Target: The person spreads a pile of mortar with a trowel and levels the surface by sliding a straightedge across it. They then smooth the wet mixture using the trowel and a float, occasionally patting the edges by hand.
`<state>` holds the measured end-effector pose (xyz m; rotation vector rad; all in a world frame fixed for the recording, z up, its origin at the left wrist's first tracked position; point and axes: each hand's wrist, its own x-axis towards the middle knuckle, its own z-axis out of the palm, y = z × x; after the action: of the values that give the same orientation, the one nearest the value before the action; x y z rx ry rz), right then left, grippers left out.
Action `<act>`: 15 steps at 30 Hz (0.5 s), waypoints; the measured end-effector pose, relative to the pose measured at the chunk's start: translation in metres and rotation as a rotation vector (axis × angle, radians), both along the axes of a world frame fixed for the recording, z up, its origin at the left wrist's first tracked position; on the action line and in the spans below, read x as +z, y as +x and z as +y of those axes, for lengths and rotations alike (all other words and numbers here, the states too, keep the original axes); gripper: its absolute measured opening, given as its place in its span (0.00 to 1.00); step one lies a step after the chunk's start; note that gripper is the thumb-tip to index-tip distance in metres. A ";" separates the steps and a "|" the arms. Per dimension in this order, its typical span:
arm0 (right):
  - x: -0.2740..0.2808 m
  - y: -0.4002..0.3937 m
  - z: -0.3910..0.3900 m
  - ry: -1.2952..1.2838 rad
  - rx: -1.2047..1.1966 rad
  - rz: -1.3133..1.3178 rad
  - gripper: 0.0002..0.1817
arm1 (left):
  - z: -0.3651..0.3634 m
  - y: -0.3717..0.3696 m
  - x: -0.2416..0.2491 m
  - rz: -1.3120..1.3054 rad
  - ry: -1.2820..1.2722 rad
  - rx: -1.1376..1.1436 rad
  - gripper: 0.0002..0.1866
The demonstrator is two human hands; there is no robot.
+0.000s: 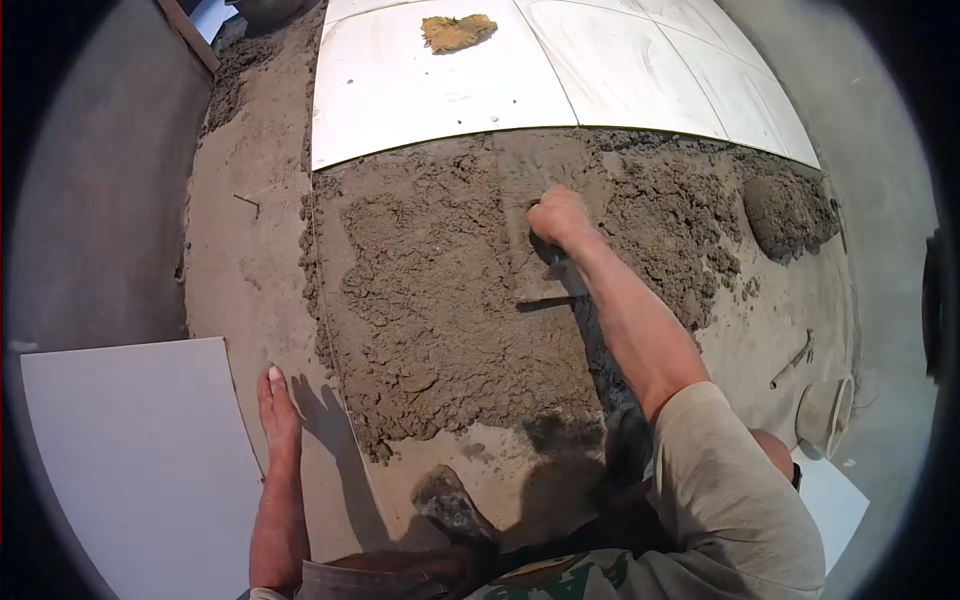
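Damp sandy mortar [440, 300] lies spread over the floor [250, 260] below the laid tiles [440, 90]; we judge it heavy, crumbly, soft. Our right hand [560, 218] is clenched on the trowel [535, 260] handle, its stiff blade flat in the bed. Our left hand [278, 405] rests released beside it.

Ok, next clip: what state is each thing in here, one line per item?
right hand: closed around a trowel handle, out over the mortar.
trowel: blade lying flat on the mortar, coated in it.
left hand: open, flat on the bare floor.
mortar bed: spread, rough and lumpy, not levelled.
laid tiles: flat, side by side, smeared.
sponge: lying on a laid tile.
loose tile: flat, clean, apart from the mortar.
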<state>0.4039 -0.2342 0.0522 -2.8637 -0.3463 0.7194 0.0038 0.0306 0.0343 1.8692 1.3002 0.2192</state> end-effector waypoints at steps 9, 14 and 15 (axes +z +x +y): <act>-0.005 -0.039 0.068 0.051 -0.021 0.119 0.23 | 0.003 -0.024 0.001 -0.022 0.038 0.015 0.33; 0.005 -0.068 0.098 0.057 0.027 0.116 0.22 | 0.006 -0.041 -0.002 0.034 0.037 0.037 0.32; 0.003 -0.073 0.104 0.091 0.059 0.090 0.19 | 0.008 -0.043 -0.007 0.016 0.045 0.034 0.32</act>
<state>0.3312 -0.1299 0.0547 -2.7359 -0.4398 0.8180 -0.0396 0.0385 0.0276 1.8910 1.3487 0.2536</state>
